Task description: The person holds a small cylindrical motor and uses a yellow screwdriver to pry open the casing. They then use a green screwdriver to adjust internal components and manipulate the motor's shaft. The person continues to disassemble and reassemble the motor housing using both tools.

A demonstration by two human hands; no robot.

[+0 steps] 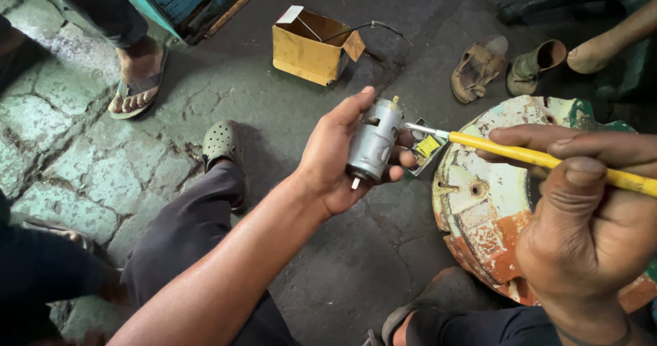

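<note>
My left hand grips a small grey cylindrical electric motor, its shaft pointing down and its terminals up. My right hand holds a yellow-handled tool with a thin metal tip that touches the upper side of the motor. Just behind the motor lies a small yellow and green part, partly hidden by my fingers. Both hands are over a dark, cracked floor.
A round, rusty painted metal drum lid sits under my right hand. An open cardboard box with a cable stands farther back. Worn sandals and another person's sandalled foot are nearby. My grey clog rests at left.
</note>
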